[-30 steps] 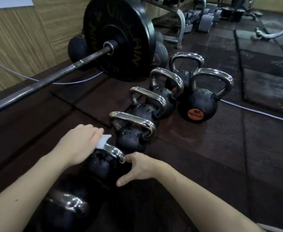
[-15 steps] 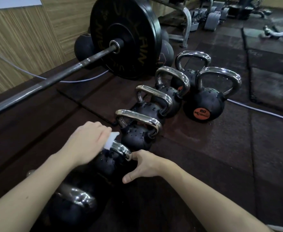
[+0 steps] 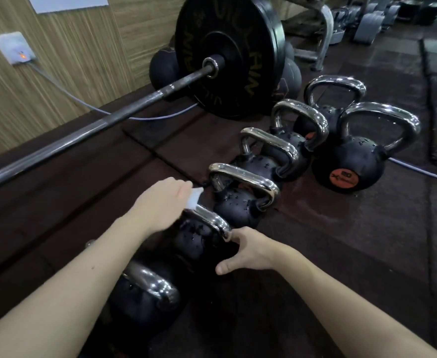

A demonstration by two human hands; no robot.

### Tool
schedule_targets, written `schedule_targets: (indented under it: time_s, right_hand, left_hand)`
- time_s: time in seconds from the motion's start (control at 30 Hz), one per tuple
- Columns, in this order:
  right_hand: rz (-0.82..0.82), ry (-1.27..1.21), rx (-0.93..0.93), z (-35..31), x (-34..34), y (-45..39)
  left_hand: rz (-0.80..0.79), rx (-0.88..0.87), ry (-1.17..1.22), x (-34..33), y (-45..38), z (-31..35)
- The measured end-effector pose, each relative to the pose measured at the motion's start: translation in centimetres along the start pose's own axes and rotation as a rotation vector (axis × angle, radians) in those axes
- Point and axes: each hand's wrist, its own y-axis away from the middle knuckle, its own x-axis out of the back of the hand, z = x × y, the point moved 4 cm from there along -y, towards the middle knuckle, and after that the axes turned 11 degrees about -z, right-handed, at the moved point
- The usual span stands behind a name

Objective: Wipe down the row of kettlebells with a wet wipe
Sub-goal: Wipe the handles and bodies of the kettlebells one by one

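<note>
Several black kettlebells with chrome handles stand in a row on the dark rubber floor. My left hand (image 3: 164, 200) holds a white wet wipe (image 3: 194, 198) against the left end of the chrome handle of the second kettlebell (image 3: 199, 236). My right hand (image 3: 248, 250) rests against that kettlebell's right side, fingers curled by the handle's end, thumb spread. The nearest kettlebell (image 3: 145, 293) lies under my left forearm. Beyond stand a third kettlebell (image 3: 238, 202), a fourth kettlebell (image 3: 266, 161), and a bigger kettlebell (image 3: 351, 164) with an orange label. Water drops dot the bodies.
A loaded barbell (image 3: 124, 115) with a large black plate (image 3: 227, 55) lies left of the row. A white cable (image 3: 418, 171) runs across the floor at right, another from a wall socket (image 3: 16, 49). A rack leg (image 3: 323, 42) and more weights stand at the back.
My left hand with the wipe has shifted slightly along the second kettlebell's handle. The right hand stays at its side. The camera view has tilted a little.
</note>
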Motion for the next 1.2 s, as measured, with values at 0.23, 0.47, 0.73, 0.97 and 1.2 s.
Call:
schedule_targets:
  time_s: [0.23, 0.47, 0.73, 0.97, 1.2]
  right_hand:
    - [-0.012, -0.029, 0.001, 0.3, -0.1, -0.3]
    - [-0.014, -0.059, 0.01, 0.1, -0.1, -0.3]
    - [0.001, -0.054, -0.002, 0.2, 0.0, -0.2]
    - [0.004, -0.044, 0.01, 0.1, -0.3, -0.5]
    - [-0.003, -0.069, 0.008, 0.7, -0.2, -0.4]
  left_hand:
    - [-0.085, -0.455, -0.493, -4.1, 4.2, 6.6]
    - [-0.144, -0.232, -0.201, -0.7, 0.9, 2.6]
    - [-0.111, -0.361, -0.614, -2.2, 2.9, 5.1]
    - [-0.064, -0.486, -0.502, -2.1, 3.0, 5.1]
    - [-0.117, -0.131, -0.264, 0.1, 0.5, 2.0]
